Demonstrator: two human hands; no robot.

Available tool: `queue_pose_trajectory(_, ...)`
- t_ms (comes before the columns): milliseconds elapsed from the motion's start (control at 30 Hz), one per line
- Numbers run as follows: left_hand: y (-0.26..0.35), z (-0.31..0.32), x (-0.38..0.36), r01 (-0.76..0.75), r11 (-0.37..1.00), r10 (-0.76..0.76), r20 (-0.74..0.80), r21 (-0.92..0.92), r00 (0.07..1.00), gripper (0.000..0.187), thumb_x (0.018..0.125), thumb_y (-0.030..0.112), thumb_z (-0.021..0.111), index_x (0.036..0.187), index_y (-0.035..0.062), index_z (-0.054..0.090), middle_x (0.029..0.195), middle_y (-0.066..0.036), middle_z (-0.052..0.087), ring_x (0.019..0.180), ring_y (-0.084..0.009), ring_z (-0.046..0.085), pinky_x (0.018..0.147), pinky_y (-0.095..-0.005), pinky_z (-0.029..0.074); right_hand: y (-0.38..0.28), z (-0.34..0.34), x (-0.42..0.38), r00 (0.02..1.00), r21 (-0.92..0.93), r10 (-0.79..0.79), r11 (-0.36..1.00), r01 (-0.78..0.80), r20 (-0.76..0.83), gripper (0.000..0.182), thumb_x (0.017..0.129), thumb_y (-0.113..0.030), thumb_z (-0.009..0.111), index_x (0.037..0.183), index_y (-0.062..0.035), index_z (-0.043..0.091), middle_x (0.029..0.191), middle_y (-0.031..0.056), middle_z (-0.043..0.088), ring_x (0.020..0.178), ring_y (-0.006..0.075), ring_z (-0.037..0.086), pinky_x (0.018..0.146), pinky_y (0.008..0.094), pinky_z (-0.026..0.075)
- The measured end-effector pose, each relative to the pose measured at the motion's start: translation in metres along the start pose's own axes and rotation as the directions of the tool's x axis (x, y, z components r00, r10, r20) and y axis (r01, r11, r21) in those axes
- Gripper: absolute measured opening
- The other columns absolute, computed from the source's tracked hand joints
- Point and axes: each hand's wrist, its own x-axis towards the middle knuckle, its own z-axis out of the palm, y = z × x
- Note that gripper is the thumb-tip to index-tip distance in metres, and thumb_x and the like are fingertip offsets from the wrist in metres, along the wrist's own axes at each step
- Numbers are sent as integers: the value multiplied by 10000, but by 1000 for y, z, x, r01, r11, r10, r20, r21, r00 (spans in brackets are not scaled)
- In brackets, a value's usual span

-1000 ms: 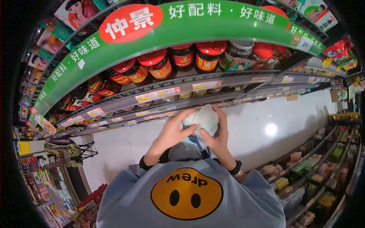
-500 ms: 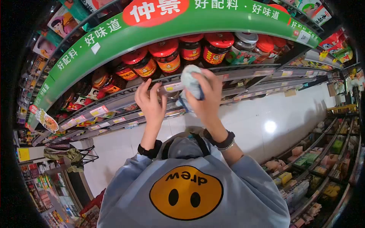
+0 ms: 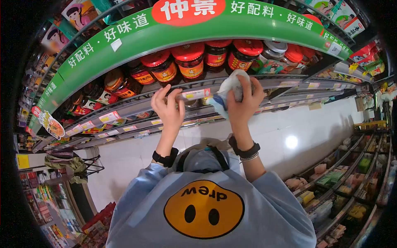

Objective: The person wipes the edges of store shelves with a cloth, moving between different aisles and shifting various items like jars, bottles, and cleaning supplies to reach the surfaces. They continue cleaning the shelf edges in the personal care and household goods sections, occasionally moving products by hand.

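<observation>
A light, crumpled cloth with a blue patch is in my right hand, its fingers wrapped round it at the shelf's front edge. My left hand is raised at the same edge, beside a price label. Its fingers are curled but apart, with nothing visible between them. Behind the wire rail stand red-lidded jars, among them one jar between and beyond the two hands and another jar just beyond the cloth.
A curved green sign spans the shelf above the jars. Lower shelves with price tags run beneath my hands. White floor shows beyond them. Bins of packaged goods stand at the right, and a green garment hangs at the left.
My right hand has moved right along the shelf edge with the cloth, which now hangs more spread out. The left hand has shifted slightly right. The view has shifted a little.
</observation>
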Motion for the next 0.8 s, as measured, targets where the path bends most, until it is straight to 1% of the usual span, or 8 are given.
queue_pose_trajectory(133,0,2,-1,-1,1000,1,-16,-9,1000,302,654,20,618,939,121,623,1169,-66,481,1091,-301,418,929,-414,332,-23,8,-13,995,-4,-84,996,84,55,459,599,-99,666,1047,-182,612,1123,104,509,959,322,478,824,424,404)
queue_pose_trajectory(200,0,1,0,7,1000,-7,2,-8,1000,300,649,20,621,931,121,627,1171,-65,481,1091,-299,419,929,-411,331,-35,10,-20,957,127,-170,982,143,235,466,605,-103,660,1058,-193,603,1117,96,497,949,324,479,826,433,400)
queue_pose_trajectory(333,0,0,0,-5,1000,5,7,9,1000,305,642,15,622,929,121,629,1172,-65,482,1089,-300,423,928,-407,332,-31,14,-25,962,147,-145,983,113,232,471,603,-106,660,1061,-197,599,1106,97,490,962,322,471,831,434,395)
queue_pose_trajectory(400,0,-1,1,-10,1000,10,3,2,1000,320,638,8,621,937,122,630,1172,-64,483,1087,-300,425,928,-406,333,-18,9,-20,996,54,-31,998,27,84,487,599,-76,664,1070,-185,597,1114,114,491,997,325,457,841,428,392)
queue_pose_trajectory(500,-1,0,0,-10,1000,10,-5,2,1000,331,637,3,617,946,124,631,1174,-64,483,1088,-298,425,926,-404,333,8,2,-12,995,-8,99,995,-99,-6,496,609,-44,657,1084,-169,592,1123,132,491,1028,334,444,853,424,389)
queue_pose_trajectory(667,-2,1,-1,-5,1000,5,-1,-4,1000,332,638,-2,612,943,125,634,1172,-63,486,1089,-299,426,925,-402,334,32,-5,-2,982,-23,146,988,-150,-120,486,634,-20,648,1102,-133,580,1128,147,487,1040,340,439,894,426,360)
queue_pose_trajectory(733,-3,0,-1,-12,1000,12,5,3,1000,333,637,-5,610,942,125,635,1172,-64,487,1091,-300,426,925,-402,334,36,-6,-1,967,77,193,980,-182,-166,472,647,-14,653,1102,-110,576,1131,148,479,1052,332,435,908,419,350)
queue_pose_trajectory(800,-3,-3,0,-25,1000,25,33,6,999,336,636,-8,610,944,125,636,1173,-65,489,1095,-300,424,923,-402,336,32,-7,-5,963,58,191,981,-183,-192,462,653,-19,658,1101,-93,573,1131,148,474,1066,326,429,919,416,342)
